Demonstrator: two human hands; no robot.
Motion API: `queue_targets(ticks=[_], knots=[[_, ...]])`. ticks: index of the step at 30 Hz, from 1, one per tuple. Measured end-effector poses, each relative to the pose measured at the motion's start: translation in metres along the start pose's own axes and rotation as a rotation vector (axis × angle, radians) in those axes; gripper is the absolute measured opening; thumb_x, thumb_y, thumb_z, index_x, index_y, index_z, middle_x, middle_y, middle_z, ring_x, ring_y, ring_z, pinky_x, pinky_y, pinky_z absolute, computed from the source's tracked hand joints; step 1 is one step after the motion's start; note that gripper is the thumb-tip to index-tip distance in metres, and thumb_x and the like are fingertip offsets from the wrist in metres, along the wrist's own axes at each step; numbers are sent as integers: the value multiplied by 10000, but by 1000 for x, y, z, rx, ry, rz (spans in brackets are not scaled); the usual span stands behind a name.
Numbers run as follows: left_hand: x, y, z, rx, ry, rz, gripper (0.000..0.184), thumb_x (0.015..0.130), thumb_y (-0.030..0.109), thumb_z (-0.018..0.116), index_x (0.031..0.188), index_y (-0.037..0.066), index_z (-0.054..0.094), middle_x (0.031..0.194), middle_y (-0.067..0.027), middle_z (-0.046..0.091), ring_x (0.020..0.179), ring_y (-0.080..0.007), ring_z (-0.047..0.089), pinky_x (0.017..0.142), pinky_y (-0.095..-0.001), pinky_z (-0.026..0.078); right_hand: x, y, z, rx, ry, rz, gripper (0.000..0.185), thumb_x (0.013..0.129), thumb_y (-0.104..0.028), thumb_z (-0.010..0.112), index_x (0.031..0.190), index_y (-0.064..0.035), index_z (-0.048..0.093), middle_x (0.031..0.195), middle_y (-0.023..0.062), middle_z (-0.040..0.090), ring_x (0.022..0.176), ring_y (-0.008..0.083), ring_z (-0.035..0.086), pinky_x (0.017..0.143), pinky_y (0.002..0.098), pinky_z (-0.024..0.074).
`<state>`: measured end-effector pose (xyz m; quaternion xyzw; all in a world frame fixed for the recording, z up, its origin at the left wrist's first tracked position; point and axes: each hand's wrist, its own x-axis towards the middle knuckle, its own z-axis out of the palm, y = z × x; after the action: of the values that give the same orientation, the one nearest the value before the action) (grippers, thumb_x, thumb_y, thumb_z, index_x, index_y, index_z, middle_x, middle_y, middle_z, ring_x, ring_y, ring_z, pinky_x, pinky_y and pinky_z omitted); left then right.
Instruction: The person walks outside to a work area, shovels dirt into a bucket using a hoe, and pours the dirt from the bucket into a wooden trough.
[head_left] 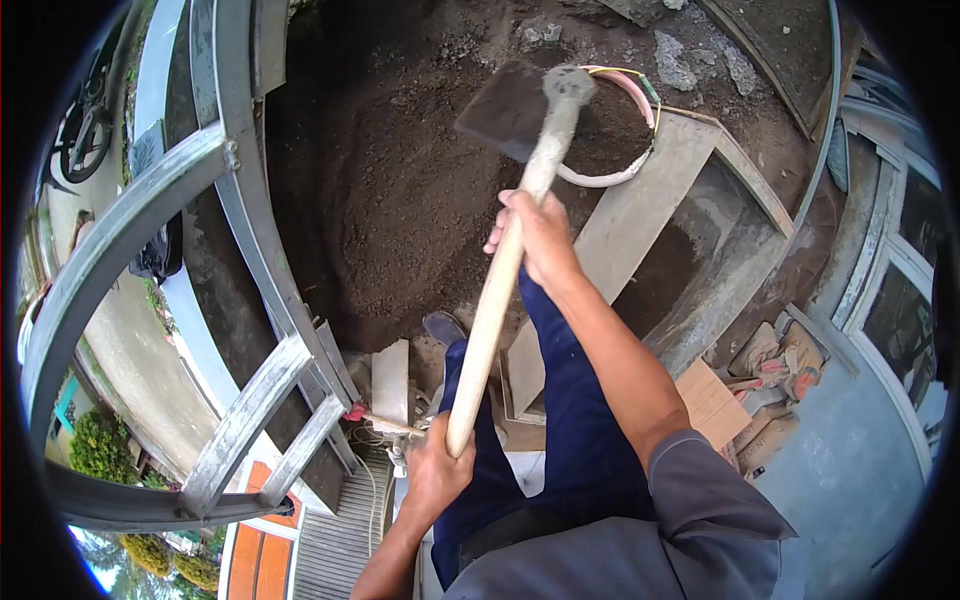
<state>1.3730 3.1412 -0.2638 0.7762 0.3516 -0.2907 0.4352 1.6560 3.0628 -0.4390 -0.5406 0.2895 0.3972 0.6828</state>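
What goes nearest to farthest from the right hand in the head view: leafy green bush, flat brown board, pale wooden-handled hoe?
1. Pale wooden-handled hoe: held in the right hand.
2. Flat brown board: on the right side.
3. Leafy green bush: at the far left.

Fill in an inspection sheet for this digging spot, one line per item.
Surface: dark, loose, uneven soil; stony lumps at the far side.
Things in use: hoe held in the air by its handle; its blade overlaps the round tub in view, contact unclear. The tub has soil inside.
Clutter: crumpled bags and a brown board to the right.
Hands: left hand grips the handle's near end; right hand grips it higher, nearer the blade.
Cables: thin pale cord beside the left forearm; where it leads is unclear.
Surroundings: metal frame on the left, wooden planks beside the tub, window frames on the far right.
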Motion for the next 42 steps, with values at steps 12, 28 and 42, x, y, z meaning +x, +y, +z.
queue_targets(ticks=[12,28,42], knots=[[127,-19,-52,288,58,-385,328,770,82,684,1077,-20,631,839,-309,703,859,-508,695,787,-545,557,254,-137,-182,-1331,524,-662,394,928,-309,611,1149,6,695,1217,282,667,1180,437,630,1029,494,499],[161,44,-71,754,196,-88,608,874,219,713,1391,-52,541,1247,-242,606,1171,-414,577,1077,-517,444,167,-118,-169,-1341,78,-121,458,878,-440,655,954,1,750,1002,267,724,973,431,700,894,488,538],[399,45,99,-1139,-365,-278,740,1088,549,430,1561,-19,385,1560,-249,459,1447,-365,441,1195,-491,366,-107,-221,-126,-929,61,-194,440,934,-348,645,802,72,645,731,262,623,676,388,627,682,463,491]])
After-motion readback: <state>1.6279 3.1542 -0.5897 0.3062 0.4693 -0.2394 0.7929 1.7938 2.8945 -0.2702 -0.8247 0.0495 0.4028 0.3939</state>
